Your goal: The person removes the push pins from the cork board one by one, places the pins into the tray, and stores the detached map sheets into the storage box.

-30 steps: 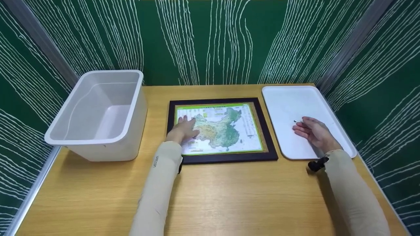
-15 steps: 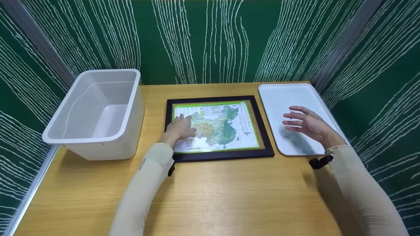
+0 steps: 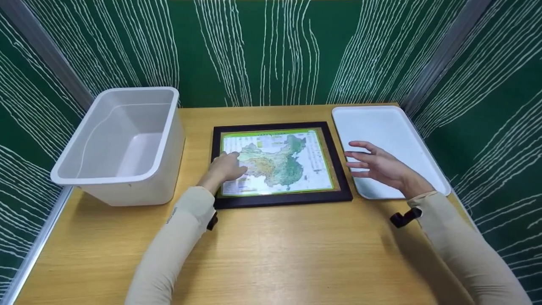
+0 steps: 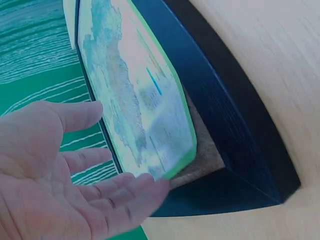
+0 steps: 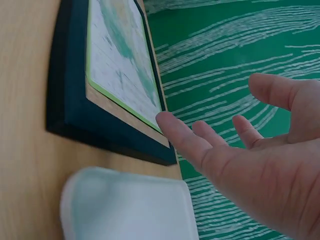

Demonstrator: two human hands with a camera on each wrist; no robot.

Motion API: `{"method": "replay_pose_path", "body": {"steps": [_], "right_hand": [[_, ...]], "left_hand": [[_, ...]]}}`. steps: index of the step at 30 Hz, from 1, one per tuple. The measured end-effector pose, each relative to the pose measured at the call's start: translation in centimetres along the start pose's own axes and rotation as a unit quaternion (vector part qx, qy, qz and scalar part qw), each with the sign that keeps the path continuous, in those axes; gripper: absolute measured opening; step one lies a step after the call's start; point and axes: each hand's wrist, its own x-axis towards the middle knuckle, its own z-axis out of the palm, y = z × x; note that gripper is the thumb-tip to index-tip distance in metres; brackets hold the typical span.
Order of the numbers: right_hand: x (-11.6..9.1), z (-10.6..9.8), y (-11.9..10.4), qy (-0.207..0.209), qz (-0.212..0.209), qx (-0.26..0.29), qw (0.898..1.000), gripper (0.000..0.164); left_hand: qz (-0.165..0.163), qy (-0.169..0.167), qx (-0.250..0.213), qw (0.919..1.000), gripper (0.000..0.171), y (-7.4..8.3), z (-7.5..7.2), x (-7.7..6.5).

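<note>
A printed map card [image 3: 275, 169] with a green border lies inside a dark frame [image 3: 288, 201] on the table; a strip of brown backing shows beside the card. My left hand [image 3: 223, 170] is over the card's left side, fingers loosely bent, holding nothing visible. In the left wrist view its fingertips [image 4: 145, 182] overlap the card's corner, and I cannot tell whether they touch. My right hand [image 3: 383, 168] hovers between the frame's right edge and the white tray [image 3: 389, 127], its fingers spread. Nothing shows in that palm [image 5: 280, 170] in the right wrist view.
A deep white plastic bin [image 3: 169, 169] stands on the left of the wooden table [image 3: 271, 254]. Green panels [image 3: 288, 51] with white wavy lines enclose the back and sides, with metal posts [image 3: 444, 51] at the corners.
My right hand has lifted off the tray and moved left toward the frame, its fingers spreading. A small dark speck by its fingertips no longer shows. My left hand has drawn back slightly leftward.
</note>
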Motion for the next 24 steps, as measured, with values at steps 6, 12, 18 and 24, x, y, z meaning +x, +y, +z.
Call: {"method": "replay_pose_path", "body": {"steps": [6,12,18,24], "right_hand": [[0.8,1.4,1.4,-0.022,0.012,0.033,0.999,0.06],[1.4,1.9,2.4,-0.043,0.023,0.038,0.998,0.074],[1.9,2.0,2.7,-0.046,0.039,0.029,0.998,0.076],[2.1,2.5,2.8,-0.052,0.047,0.046,0.996,0.074]], "left_hand": [[0.015,-0.014,-0.01,0.9997,0.067,-0.9,0.4,0.1],[0.004,-0.003,-0.014,0.9999,0.065,-1.0,0.4,0.2],[-0.008,0.003,-0.022,0.9997,0.065,-1.0,0.4,0.3],[-0.014,0.005,-0.014,0.9998,0.064,-1.1,0.4,0.2]]}}
